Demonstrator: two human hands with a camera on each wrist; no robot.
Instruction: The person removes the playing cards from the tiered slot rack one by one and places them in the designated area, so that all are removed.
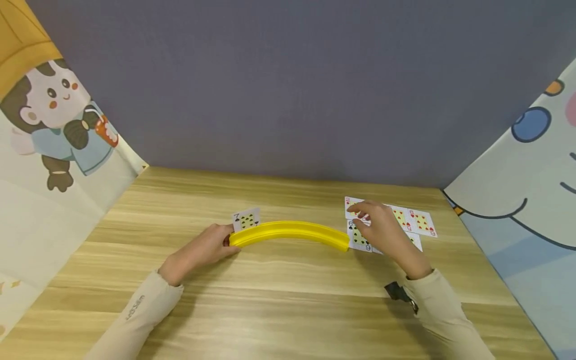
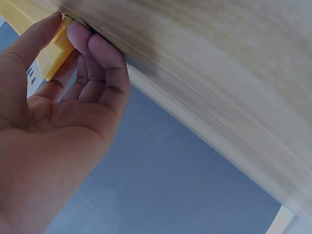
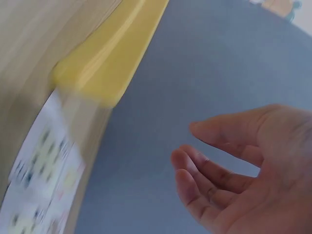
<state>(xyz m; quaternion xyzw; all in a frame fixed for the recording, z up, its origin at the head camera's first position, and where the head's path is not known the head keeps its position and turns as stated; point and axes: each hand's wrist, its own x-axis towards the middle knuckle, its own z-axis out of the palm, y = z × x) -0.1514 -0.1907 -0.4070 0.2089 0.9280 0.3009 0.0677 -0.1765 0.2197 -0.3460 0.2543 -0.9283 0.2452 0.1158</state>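
Observation:
A curved yellow playing card holder (image 1: pixel 290 229) lies on the wooden table, bowed away from me. At its left end, my left hand (image 1: pixel 208 246) pinches it between thumb and fingers; the left wrist view shows the thumb on the yellow end (image 2: pixel 57 48). One black seven playing card (image 1: pixel 247 219) stands upright at that end. Over on the right, my right hand (image 1: pixel 380 230) hovers above several face-up playing cards (image 1: pixel 422 222) and hides part of them. Its fingers (image 3: pixel 195 190) are loosely curled, thumb apart, with nothing between them.
The cards lie in two rows by the holder's right end, a black six (image 1: pixel 358 239) nearest it. A grey wall (image 1: pixel 288 100) rises behind the table (image 1: pixel 270 300). Cartoon-printed panels (image 1: pixel 67 115) flank both sides. A black strap (image 1: pixel 398 291) hangs at the right cuff.

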